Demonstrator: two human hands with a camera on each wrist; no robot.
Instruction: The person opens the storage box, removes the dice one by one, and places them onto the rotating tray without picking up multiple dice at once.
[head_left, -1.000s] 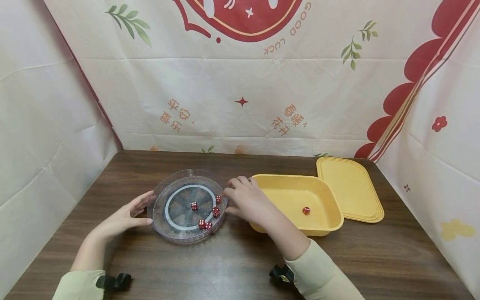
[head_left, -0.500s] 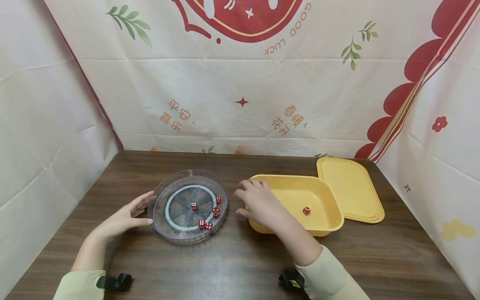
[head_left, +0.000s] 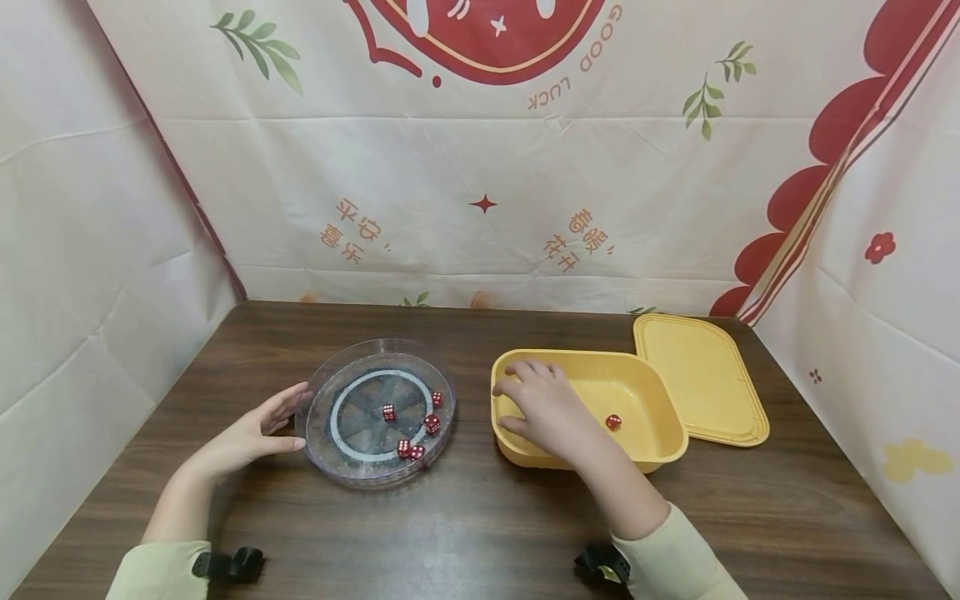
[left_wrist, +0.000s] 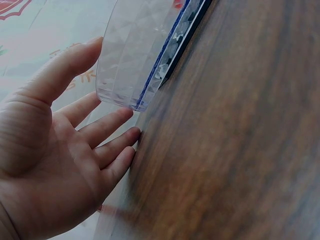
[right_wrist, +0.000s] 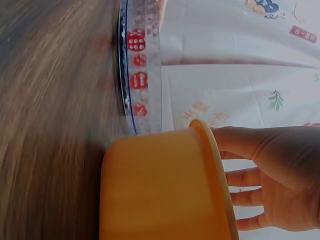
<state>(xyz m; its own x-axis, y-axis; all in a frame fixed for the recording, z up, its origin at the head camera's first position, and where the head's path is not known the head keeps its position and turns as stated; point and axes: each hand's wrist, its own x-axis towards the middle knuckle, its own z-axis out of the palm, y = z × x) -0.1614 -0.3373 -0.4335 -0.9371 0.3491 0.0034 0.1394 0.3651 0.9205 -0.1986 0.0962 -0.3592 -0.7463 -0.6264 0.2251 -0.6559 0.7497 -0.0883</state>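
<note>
A clear round dish [head_left: 375, 475] with a dark base and a pale ring stands at the left, with several red dice [head_left: 432, 424] in it. My left hand [head_left: 251, 437] is at the dish's left side, thumb and fingertips at its wall [left_wrist: 127, 60], fingers extended. At the right stands a yellow plastic box [head_left: 645, 446] holding one red die [head_left: 613, 422]. My right hand [head_left: 547, 412] is over the left part of this box, fingers loosely bent, with nothing seen between them. In the right wrist view the fingers [right_wrist: 247, 177] show just beyond the box rim.
A yellow lid [head_left: 701, 379] lies flat at the back right, beside the box. The brown wooden table [head_left: 420, 542] is bounded by a printed cloth [head_left: 480, 158] behind and at the sides. A black strap device [head_left: 228, 565] sits on each wrist.
My right hand has moved right, from beside the dish to over the yellow box. The left hand, the dish and the dice have stayed where they were.
</note>
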